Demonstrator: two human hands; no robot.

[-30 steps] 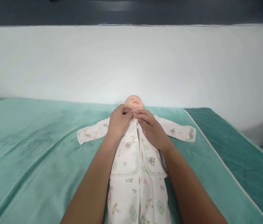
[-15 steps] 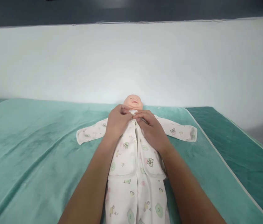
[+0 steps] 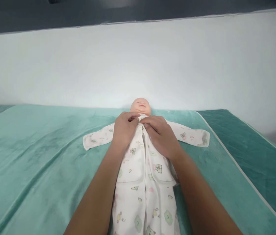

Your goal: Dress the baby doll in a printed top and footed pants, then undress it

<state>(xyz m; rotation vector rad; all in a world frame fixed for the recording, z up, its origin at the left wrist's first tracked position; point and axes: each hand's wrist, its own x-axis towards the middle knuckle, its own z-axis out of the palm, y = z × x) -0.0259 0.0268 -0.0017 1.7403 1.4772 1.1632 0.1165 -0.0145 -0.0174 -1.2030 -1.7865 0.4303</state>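
Observation:
A baby doll (image 3: 140, 105) lies on its back, head at the far end, arms spread wide. It wears a white printed baby jacket (image 3: 134, 163) with buttons down the front, over matching printed trousers (image 3: 130, 205). At the jacket's collar, my left hand (image 3: 125, 127) pinches the fabric edge between thumb and fingers. My right hand (image 3: 158, 133) is closed on the opposite edge, its fingertips meeting the left ones just below the doll's chin. Lower down, the jacket front gapes slightly along the middle. The fingers partly hide the top fastening.
A light green sheet (image 3: 49, 156) with soft creases lies beneath the doll. A darker green cover (image 3: 257, 153) shows beyond its pale edge on the right. Behind the doll's head rises a white wall (image 3: 138, 62), with a dark band (image 3: 138, 11) above.
The view has tilted and shifted slightly. Both hands stay at the collar, with small finger movements; the doll lies as before.

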